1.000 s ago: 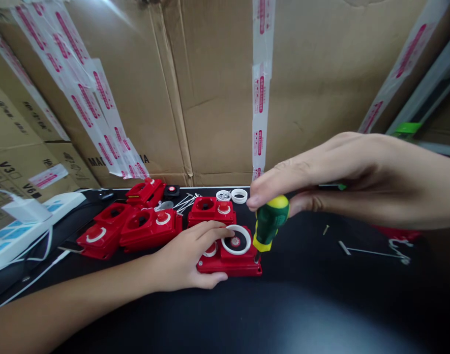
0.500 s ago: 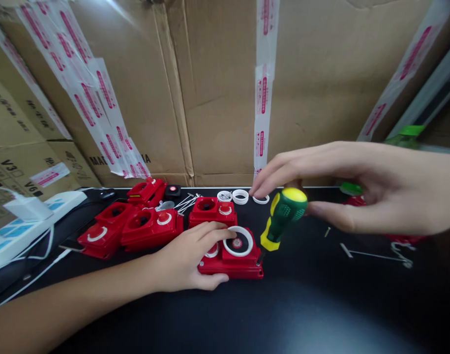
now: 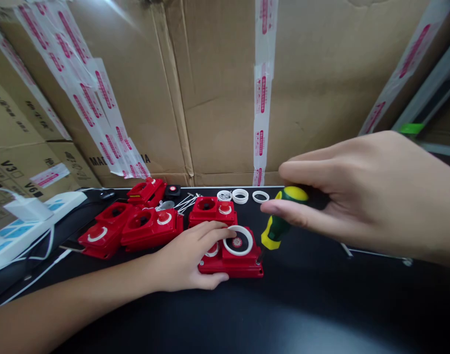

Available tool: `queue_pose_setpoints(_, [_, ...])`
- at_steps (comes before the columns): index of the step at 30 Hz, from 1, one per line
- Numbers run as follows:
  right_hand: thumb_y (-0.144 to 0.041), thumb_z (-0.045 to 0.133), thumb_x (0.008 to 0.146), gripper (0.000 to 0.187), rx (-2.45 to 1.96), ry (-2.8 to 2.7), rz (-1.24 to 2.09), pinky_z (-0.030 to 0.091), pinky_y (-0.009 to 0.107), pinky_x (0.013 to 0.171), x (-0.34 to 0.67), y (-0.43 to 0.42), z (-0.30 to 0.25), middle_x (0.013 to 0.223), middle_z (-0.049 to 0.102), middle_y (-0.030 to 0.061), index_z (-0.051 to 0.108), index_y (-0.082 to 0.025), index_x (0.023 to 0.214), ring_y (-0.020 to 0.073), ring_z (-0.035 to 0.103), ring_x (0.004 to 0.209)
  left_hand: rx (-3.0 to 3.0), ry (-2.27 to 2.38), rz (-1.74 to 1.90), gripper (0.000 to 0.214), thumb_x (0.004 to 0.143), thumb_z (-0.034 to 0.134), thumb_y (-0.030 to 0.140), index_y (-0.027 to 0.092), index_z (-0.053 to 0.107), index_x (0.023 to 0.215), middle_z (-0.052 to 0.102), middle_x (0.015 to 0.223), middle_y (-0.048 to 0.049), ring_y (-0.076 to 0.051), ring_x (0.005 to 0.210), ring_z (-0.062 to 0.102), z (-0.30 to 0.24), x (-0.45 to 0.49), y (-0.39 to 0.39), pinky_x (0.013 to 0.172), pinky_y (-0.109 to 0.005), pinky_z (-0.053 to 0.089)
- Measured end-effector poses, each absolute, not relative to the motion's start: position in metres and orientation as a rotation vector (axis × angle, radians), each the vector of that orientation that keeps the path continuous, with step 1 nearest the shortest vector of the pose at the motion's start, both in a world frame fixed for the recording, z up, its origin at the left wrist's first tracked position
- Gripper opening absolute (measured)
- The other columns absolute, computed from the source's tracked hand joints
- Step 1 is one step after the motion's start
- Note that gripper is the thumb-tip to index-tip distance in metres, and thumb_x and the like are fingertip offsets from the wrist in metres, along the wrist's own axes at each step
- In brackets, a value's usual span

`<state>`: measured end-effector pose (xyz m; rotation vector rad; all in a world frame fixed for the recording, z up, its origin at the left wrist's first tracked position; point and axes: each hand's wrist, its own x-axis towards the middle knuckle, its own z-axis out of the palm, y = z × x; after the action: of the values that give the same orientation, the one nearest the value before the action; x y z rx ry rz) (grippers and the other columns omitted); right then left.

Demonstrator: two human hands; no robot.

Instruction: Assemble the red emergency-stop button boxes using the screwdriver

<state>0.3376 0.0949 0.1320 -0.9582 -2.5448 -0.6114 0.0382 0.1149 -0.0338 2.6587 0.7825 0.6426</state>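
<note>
Taped cardboard cartons wall off a black tabletop. At lower centre the left hand clamps a red plastic housing, with the fingers on top beside its white ring and the thumb against the near edge. The housing looks light, rigid and apt to slide, so pinning it flat suits it. At centre right, the right hand pinches the stubby green-and-yellow screwdriver around its rounded cap. The tool is tilted, with its tip at the housing's right corner.

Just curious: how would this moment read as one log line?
left hand: holds red housing | right hand: grips screwdriver | tip: at housing's right edge
</note>
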Motion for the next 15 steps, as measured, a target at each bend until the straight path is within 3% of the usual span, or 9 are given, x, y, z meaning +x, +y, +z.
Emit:
queue_pose_setpoints(3, [-0.061, 0.051, 0.105, 0.056, -0.925, -2.558, -0.648, 0.018, 0.036, 0.052, 0.336, 0.095, 0.132, 0.050, 0.040, -0.0031, 0.042, -0.025, 0.063, 0.0130, 0.034, 0.044, 2.665, 0.771, 0.659, 0.082, 0.088, 0.091, 0.037, 0.027, 0.048, 0.158, 0.062, 0.158, -0.0152, -0.036, 0.146, 0.062, -0.035, 0.038, 0.115, 0.125, -0.054, 0.052])
queue_pose_setpoints(9, [-0.060, 0.054, 0.107, 0.050, -0.789, -2.597, -0.521, 0.022, 0.034, 0.050, 0.342, 0.096, 0.133, 0.057, 0.048, -0.0036, 0.053, -0.025, 0.071, 0.0133, 0.037, 0.046, 2.659, 0.755, 0.685, 0.083, 0.087, 0.092, 0.035, 0.027, 0.048, 0.156, 0.063, 0.156, -0.0146, -0.035, 0.144, 0.064, -0.037, 0.038, 0.117, 0.124, -0.052, 0.053])
queue_pose_setpoints(15, [-0.055, 0.055, 0.111, 0.034, -0.755, -2.743, -0.228, 0.041, 0.032, 0.055, 0.354, 0.104, 0.134, 0.090, 0.072, 0.0017, 0.071, -0.025, 0.106, 0.0169, 0.062, 0.065, 2.599, 0.763, 0.682, 0.086, 0.083, 0.093, 0.031, 0.029, 0.048, 0.156, 0.064, 0.154, -0.0123, -0.034, 0.140, 0.066, -0.037, 0.039, 0.118, 0.124, -0.052, 0.053])
